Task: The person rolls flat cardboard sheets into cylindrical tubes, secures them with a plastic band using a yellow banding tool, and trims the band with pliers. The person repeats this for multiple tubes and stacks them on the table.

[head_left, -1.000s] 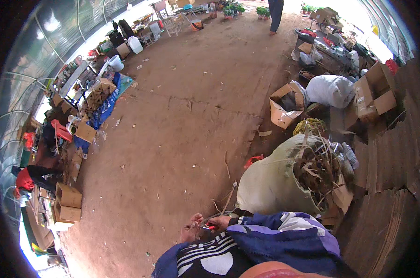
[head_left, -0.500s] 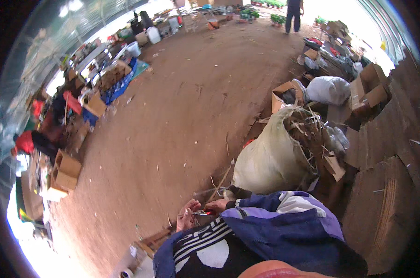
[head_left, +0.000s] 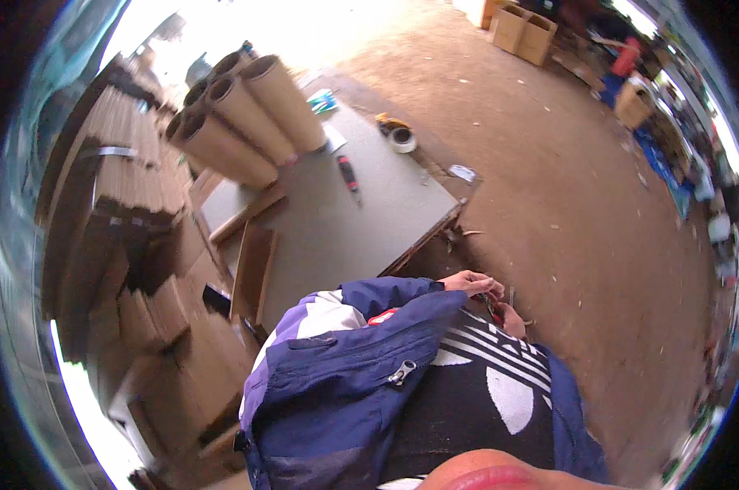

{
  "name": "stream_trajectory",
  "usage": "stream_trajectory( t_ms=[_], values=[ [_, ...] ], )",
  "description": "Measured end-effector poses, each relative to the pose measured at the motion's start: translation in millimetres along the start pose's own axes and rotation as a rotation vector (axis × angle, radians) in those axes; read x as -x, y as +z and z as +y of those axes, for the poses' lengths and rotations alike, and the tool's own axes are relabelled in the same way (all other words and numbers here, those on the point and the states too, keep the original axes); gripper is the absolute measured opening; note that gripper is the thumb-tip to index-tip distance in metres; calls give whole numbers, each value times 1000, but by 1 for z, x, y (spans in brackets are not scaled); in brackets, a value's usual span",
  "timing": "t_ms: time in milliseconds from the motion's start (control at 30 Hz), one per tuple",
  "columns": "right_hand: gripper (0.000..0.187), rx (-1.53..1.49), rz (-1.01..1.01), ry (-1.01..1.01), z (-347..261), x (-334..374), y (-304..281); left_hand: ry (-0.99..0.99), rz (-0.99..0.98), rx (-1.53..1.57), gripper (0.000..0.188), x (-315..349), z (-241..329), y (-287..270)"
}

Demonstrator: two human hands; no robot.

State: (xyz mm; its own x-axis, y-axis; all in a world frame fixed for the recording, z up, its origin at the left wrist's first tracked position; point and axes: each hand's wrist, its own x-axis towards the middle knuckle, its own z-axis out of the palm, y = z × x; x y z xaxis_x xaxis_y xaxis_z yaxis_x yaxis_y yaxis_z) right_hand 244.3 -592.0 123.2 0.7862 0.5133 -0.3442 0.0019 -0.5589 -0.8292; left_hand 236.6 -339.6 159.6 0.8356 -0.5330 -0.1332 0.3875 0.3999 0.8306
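Both my hands meet low in front of my chest, past the front corner of a grey-topped table (head_left: 402, 196). My left hand (head_left: 466, 282) comes out of a blue sleeve, fingers together and bent over toward the other hand. Just below it, my right hand (head_left: 511, 322) is closed around a small red-and-dark object (head_left: 492, 307). The fingers cover most of that object, so its kind is unclear. Whether the left fingers grip it too, or something else, is hidden.
On the table stand several thick brown cardboard tubes (head_left: 259, 122), with a tape roll (head_left: 402, 140) and a red-and-black pointed tool (head_left: 349, 177). Stacked flat cardboard (head_left: 128, 184) fills the left side. Open cardboard boxes (head_left: 523, 34) stand across the dirt floor (head_left: 581, 220).
My view has swung round from the open floor and the large stuffed sack to the table with tubes. Both hands stay close together at my chest, the small red object still between them.
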Motion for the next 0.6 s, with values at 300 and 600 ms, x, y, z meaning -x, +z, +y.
stream_trajectory(
  t_ms=[300, 600],
  values=[
    [39, 37, -268, -445, -72, -133, -7, 42, 514, -11, 46, 28, 39, -45],
    [34, 80, -511, -417, -103, -216, 35, 7, 898, 197, 37, 86, 31, -85]
  ],
)
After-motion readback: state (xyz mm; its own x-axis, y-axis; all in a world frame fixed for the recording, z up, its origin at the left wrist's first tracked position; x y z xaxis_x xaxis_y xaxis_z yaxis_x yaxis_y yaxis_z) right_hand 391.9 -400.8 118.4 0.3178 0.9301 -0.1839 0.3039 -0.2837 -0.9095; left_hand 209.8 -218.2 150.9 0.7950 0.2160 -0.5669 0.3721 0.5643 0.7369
